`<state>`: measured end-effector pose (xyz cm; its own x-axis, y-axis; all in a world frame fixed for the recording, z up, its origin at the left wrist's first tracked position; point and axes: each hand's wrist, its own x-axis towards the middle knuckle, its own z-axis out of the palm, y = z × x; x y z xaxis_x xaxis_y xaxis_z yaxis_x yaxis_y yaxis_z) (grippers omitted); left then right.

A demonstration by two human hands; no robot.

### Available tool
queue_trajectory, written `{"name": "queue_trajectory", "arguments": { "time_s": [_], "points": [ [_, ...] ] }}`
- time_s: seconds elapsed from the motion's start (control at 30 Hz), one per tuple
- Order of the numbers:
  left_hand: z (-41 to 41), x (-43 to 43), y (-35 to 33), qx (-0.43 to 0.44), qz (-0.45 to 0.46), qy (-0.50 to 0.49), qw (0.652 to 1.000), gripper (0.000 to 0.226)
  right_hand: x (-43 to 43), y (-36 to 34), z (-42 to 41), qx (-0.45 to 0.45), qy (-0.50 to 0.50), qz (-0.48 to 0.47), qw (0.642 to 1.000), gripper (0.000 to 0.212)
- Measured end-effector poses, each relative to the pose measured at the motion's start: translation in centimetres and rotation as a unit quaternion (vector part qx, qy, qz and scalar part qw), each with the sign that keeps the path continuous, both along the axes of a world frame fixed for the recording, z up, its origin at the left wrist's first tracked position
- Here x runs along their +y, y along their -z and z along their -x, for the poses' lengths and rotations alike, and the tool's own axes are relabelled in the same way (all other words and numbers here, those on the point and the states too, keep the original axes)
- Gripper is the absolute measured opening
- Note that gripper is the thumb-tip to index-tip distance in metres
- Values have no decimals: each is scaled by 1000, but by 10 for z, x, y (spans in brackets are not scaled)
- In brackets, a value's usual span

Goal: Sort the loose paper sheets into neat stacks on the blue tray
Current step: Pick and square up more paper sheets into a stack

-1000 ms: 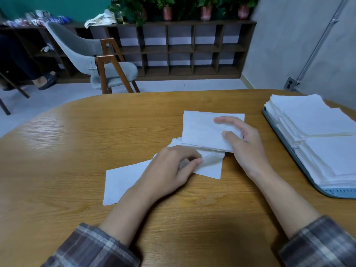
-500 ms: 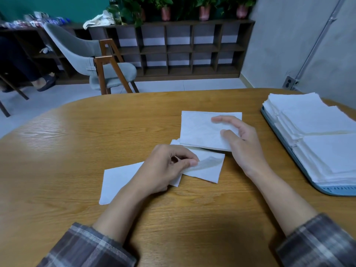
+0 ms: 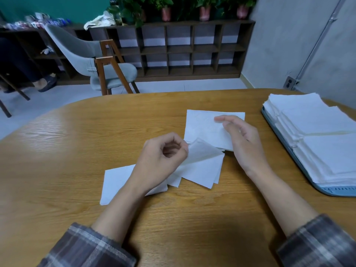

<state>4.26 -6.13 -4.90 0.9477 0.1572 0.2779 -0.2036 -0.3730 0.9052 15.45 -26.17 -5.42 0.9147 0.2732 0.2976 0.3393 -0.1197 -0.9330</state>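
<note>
Several loose white paper sheets lie mid-table. My left hand (image 3: 163, 157) pinches the corner of a thin sheet (image 3: 200, 153) and has it peeled up off the sheets (image 3: 202, 172) below. Another sheet (image 3: 115, 182) lies flat under my left wrist. My right hand (image 3: 242, 139) hovers with relaxed fingers over a small neat stack (image 3: 202, 126) farther back, holding nothing. At the right edge stands the blue tray (image 3: 285, 145), filled with tall white paper stacks (image 3: 317, 135).
The wooden table (image 3: 77, 151) has a rounded far edge. Beyond it stand a grey chair (image 3: 92, 60) with wooden legs, a dark shelf unit (image 3: 183, 49) with potted plants on top, and a seated person's legs (image 3: 28, 74) at the far left.
My left hand has lifted a sheet's corner off the table. My right hand rose off the small stack and its fingers loosened.
</note>
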Motion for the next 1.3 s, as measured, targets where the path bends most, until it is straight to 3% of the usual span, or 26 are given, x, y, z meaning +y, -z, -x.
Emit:
{"name": "queue_trajectory", "arguments": {
  "time_s": [0.23, 0.3, 0.4, 0.53, 0.77, 0.9, 1.0, 1.1, 1.2, 1.3],
  "points": [
    [6, -6, 4, 85, -155, 95, 980, 14, 0, 4, -4, -5, 37, 13, 999, 27],
    [3, -6, 8, 51, -180, 81, 979, 12, -1, 4, -4, -3, 44, 15, 999, 27],
    [-7, 2, 18, -30, -299, 61, 952, 18, 0, 4, -4, -3, 47, 18, 999, 27],
    [-13, 6, 24, -26, -389, 43, 920, 27, -1, 4, -3, -7, 49, 26, 998, 25],
    [-12, 5, 22, -56, -350, 22, 935, 2, -1, 3, -3, -6, 43, 34, 998, 24],
    [-10, 6, 16, -48, -299, 12, 953, 9, -1, 2, -1, -11, 29, 29, 999, 20],
    [-6, 6, 6, -49, -207, -13, 977, 9, 0, -4, 3, -9, -9, 5, 1000, 19],
    [-5, 5, -2, -42, -93, -55, 993, 9, -2, -9, 11, -10, -96, -19, 995, 34],
    [-6, 5, -4, -35, -34, -73, 996, 9, 3, -8, 17, 35, -159, -36, 986, 18],
    [-8, 6, -4, -43, -4, -92, 995, 12, 5, -6, 18, 44, -128, -34, 990, 10]
  ]
}}
